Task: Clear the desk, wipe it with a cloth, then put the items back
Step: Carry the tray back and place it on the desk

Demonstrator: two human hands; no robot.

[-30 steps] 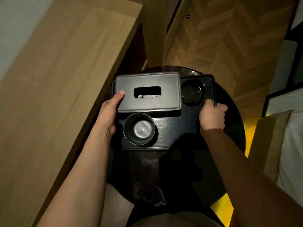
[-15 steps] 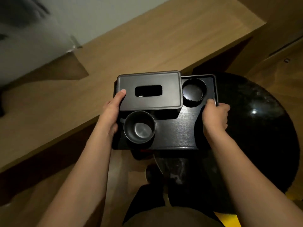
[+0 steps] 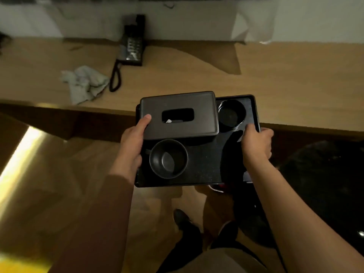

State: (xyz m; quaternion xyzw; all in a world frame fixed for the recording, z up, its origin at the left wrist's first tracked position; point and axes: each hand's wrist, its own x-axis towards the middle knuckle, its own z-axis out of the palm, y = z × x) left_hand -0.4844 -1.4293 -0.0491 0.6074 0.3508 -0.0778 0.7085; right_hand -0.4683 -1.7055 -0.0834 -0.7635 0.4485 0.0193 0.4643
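Left hand, right hand grip tray; desk ahead holds cloth, phone.

wall: pale | floor: wood, light streak | round table: dark, glossy

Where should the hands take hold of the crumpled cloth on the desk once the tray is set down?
Take the cloth at its raised, bunched middle, coming straight down from above. It lies crumpled on the desk, so the folds give something to pinch. Approach from its left side, since the phone cord runs close along its right edge.
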